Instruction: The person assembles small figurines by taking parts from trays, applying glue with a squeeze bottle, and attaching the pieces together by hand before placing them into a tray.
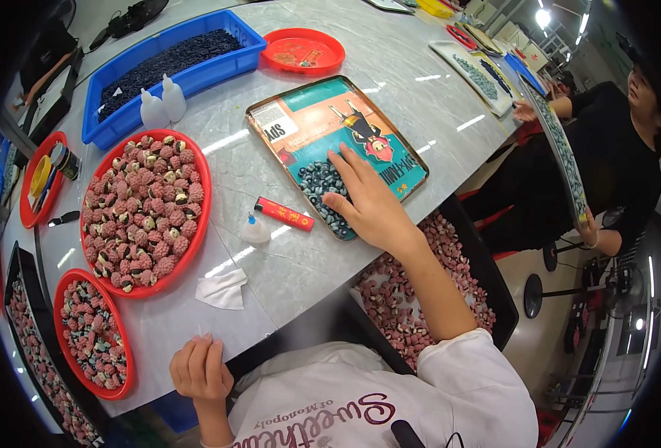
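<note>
At the far left a long black tray and a small round red plastic tray each hold pink-and-grey beads, and next to them a larger round red plastic tray is heaped with knobbly pink, dark-centred pieces. The left hand rests at the near edge of the pale marble-patterned table, fingers curled together and gripping nothing that I can see; a crumpled white tissue lies just beyond it. Behind the big tray stand two small white squeeze bottles against a blue plastic crate of dark beads, and a shallow red dish sits further back. Toward the middle lie a red lighter-shaped stick and a small clear dropper bottle. The right hand lies flat, fingers spread apart, pressing on a patch of small dark blue-grey beads in the near corner of a rectangular printed metal tray. Those beads look tiny, hard, light and smooth, so they would likely roll and scatter; they seem better herded under flat fingers or pinched one at a time than scooped. The tray itself looks stiff and thin, best lifted by its raised rim. Below the right forearm a black bin holds more pink pieces, and at the far right another person's hand grips a long tray of beads.
</note>
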A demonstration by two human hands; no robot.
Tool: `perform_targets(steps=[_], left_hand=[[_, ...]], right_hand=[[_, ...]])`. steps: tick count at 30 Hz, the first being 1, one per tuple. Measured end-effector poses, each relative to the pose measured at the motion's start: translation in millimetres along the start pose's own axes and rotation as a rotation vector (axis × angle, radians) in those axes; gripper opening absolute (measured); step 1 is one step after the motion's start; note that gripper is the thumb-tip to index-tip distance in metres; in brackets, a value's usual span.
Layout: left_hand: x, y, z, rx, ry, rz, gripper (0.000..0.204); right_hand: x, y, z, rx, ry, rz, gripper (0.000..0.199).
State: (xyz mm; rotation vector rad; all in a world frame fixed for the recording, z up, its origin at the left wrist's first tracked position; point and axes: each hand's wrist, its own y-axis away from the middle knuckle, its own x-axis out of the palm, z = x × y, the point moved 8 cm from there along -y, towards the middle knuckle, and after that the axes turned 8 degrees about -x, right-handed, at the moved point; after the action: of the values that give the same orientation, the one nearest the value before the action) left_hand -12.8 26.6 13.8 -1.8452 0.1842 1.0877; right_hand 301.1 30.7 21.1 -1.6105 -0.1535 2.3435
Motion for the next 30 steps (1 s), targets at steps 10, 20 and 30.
perform_targets(steps=[10, 20, 30], left_hand=[[-3, 0, 1, -0.012, -0.003, 0.005, 0.013], [-22, -18, 23, -0.282, 0.411, 0.117, 0.014], [-26, -113, 80, -0.364, 0.284, 0.225, 0.023]], right_hand=[[-7, -12, 12, -0.109, -0.01, -0.009, 0.055], [15, -15, 26, -0.28, 0.137, 0.085, 0.047], [10, -11, 23, -0.25, 0.133, 0.064, 0.043]])
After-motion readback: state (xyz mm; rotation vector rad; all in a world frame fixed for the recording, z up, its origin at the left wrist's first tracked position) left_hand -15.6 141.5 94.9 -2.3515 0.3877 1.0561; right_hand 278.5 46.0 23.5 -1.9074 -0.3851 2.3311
